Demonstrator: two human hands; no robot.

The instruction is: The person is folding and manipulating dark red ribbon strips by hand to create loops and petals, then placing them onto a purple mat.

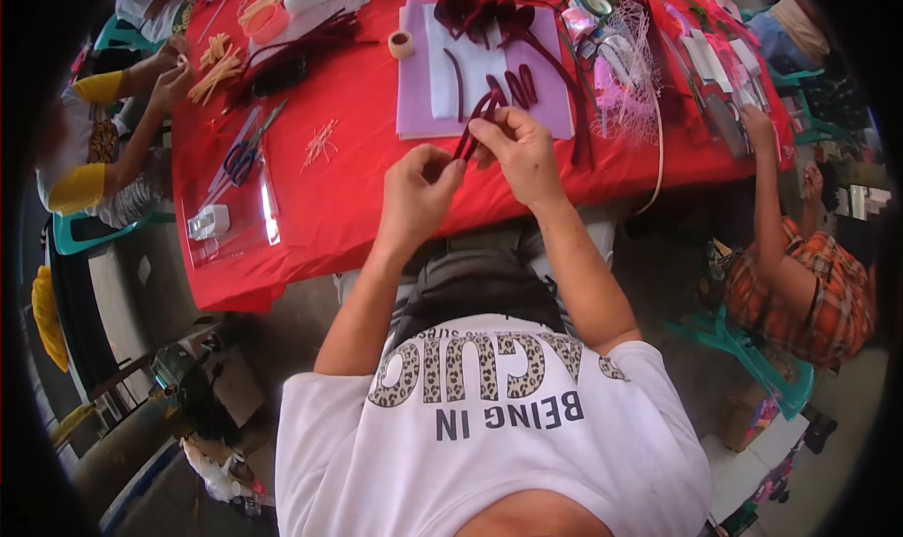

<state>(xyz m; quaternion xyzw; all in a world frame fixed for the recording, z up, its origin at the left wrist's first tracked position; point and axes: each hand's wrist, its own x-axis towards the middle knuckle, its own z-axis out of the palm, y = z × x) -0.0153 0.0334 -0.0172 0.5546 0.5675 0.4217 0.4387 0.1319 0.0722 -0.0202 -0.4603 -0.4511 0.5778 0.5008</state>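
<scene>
Both my hands are raised over the near edge of a red table [357,198]. My left hand [419,194] and my right hand [517,147] pinch a bundle of dark maroon strips [478,116] between their fingertips. The strips stick up from the fingers toward a lilac sheet [414,95]. On that sheet lie a white sheet [470,67], more loose maroon strips [520,86] and a cluster of maroon petal shapes [480,12].
A roll of tape [401,44], blue-handled scissors [243,156], a small white box [209,222] and pale sticks [214,67] lie on the table's left part. White netting [632,76] and packets lie on its right part. A person in yellow sleeves [99,142] sits left, a person in orange plaid [800,274] right.
</scene>
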